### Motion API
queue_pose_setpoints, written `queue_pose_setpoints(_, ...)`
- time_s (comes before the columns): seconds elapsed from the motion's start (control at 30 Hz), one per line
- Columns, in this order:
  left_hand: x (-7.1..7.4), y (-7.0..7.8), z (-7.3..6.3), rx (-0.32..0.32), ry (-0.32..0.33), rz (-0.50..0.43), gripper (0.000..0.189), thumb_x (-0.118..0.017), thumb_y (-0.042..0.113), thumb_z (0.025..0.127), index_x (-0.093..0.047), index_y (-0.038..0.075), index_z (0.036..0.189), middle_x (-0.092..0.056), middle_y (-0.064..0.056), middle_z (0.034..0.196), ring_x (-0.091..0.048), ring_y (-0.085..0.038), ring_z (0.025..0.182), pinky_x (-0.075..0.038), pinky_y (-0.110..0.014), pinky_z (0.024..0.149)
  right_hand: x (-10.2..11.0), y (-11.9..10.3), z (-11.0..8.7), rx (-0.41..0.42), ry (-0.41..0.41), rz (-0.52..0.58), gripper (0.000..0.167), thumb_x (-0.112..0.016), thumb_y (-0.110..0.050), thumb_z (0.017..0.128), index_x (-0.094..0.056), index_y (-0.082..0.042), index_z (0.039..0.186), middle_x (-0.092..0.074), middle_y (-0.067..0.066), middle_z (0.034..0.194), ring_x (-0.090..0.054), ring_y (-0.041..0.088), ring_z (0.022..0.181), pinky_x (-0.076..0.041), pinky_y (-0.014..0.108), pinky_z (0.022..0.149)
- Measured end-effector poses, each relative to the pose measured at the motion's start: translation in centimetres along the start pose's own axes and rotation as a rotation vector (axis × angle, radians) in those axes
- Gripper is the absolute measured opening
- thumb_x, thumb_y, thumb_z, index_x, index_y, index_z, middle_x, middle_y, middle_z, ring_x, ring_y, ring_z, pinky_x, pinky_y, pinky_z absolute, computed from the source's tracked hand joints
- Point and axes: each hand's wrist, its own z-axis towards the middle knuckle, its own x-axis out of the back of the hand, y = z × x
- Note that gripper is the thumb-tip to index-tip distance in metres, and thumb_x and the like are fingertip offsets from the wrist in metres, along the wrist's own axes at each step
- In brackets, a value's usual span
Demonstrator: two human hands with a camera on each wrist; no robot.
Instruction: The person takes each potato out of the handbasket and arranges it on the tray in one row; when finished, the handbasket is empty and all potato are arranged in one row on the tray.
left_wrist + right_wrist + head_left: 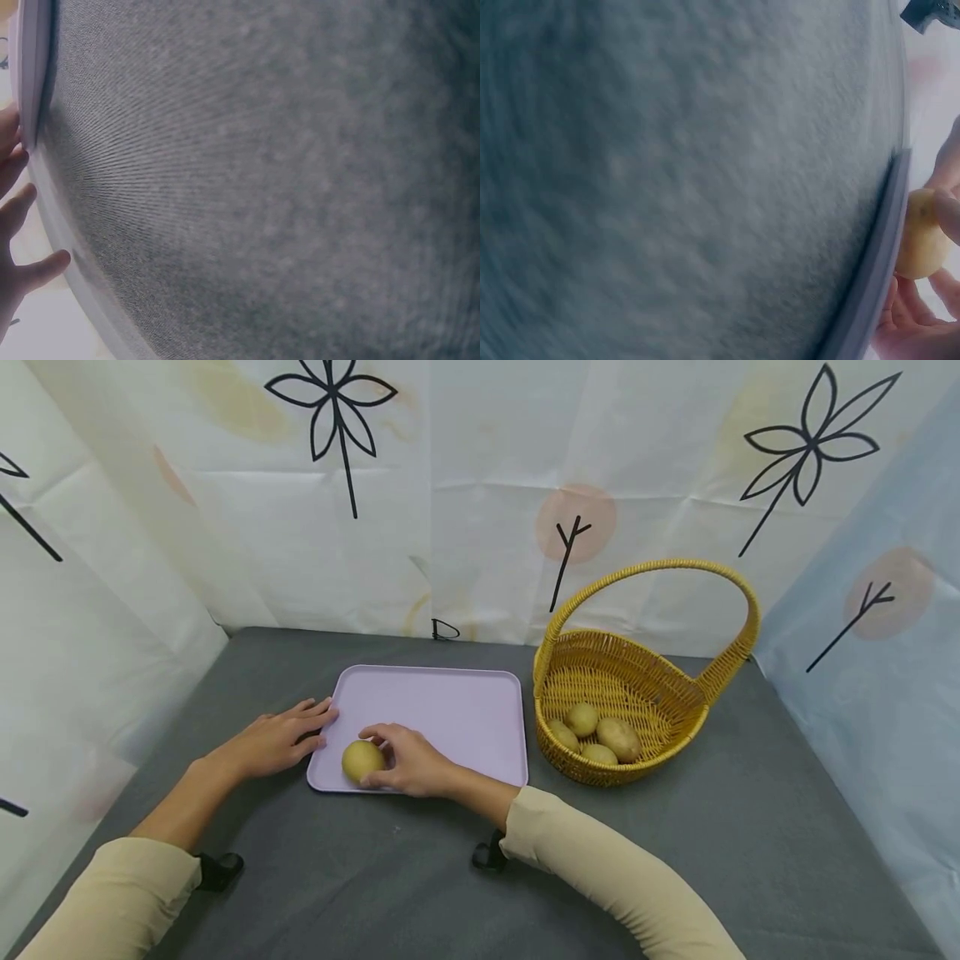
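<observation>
A round yellowish potato [362, 762] sits at the near left corner of a pale lilac tray [435, 702]. My right hand [412, 764] reaches over the tray's near edge and holds this potato between thumb and fingers. At the tray's left rim lies my left hand [281, 737], palm down, its extended fingertips touching the rim. In the right wrist view the potato [921, 244] shows just past the tray's edge, with fingers around it. The left wrist view catches part of the left hand [19, 247] with fingers spread beside the tray's edge [31, 67].
Right of the tray stands a yellow wicker basket [555, 760] with a tall arched handle [667, 564]. Several potatoes [618, 740] lie in its bottom. Grey cloth [360, 877] covers the table, and patterned white curtains [480, 527] hang behind it.
</observation>
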Motion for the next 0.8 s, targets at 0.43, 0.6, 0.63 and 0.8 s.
queue_pose_setpoints(0.43, -0.2, 0.2, 0.0, 0.000, 0.008, 0.008, 0.053, -0.059, 0.024, 0.100, -0.047, 0.006, 0.148, -0.036, -0.022, 0.156, -0.032, -0.048, 0.141, -0.030, -0.076, 0.096, 1.1, 0.0, -1.0, -0.004, -0.039, -0.077, 0.055, -0.077, -0.020, 0.089, -0.054, -0.005, 0.137, -0.060, 0.008, 0.130, -0.058, 0.017, 0.119, -0.042, 0.024, 0.101)
queue_pose_setpoints(0.6, -0.2, 0.1, 0.1, -0.001, 0.007, 0.013, 0.053, -0.059, 0.024, 0.100, -0.047, 0.006, 0.148, -0.036, -0.022, 0.155, -0.032, -0.047, 0.142, -0.030, -0.075, 0.096, 3.0, -0.5, -2.9, -0.003, -0.112, -0.074, 0.056, -0.074, -0.020, 0.090, -0.052, -0.007, 0.140, -0.058, 0.009, 0.135, -0.058, 0.022, 0.119, -0.044, 0.030, 0.100)
queue_pose_setpoints(0.63, -0.2, 0.1, 0.1, 0.000, 0.007, 0.014, 0.053, -0.059, 0.024, 0.100, -0.047, 0.006, 0.148, -0.036, -0.022, 0.155, -0.032, -0.047, 0.142, -0.030, -0.075, 0.096, 3.5, -0.6, -3.4, 0.006, -0.129, -0.069, 0.056, -0.074, -0.020, 0.091, -0.051, -0.007, 0.140, -0.057, 0.010, 0.136, -0.059, 0.023, 0.119, -0.045, 0.032, 0.099)
queue_pose_setpoints(0.8, -0.2, -0.1, 0.1, 0.000, 0.004, 0.012, 0.053, -0.059, 0.025, 0.100, -0.047, 0.005, 0.148, -0.036, -0.022, 0.155, -0.031, -0.047, 0.142, -0.029, -0.075, 0.097, 6.6, -0.7, -6.4, 0.047, -0.187, -0.015, 0.057, -0.073, -0.020, 0.092, -0.050, -0.006, 0.142, -0.054, 0.010, 0.142, -0.059, 0.026, 0.122, -0.048, 0.044, 0.096)
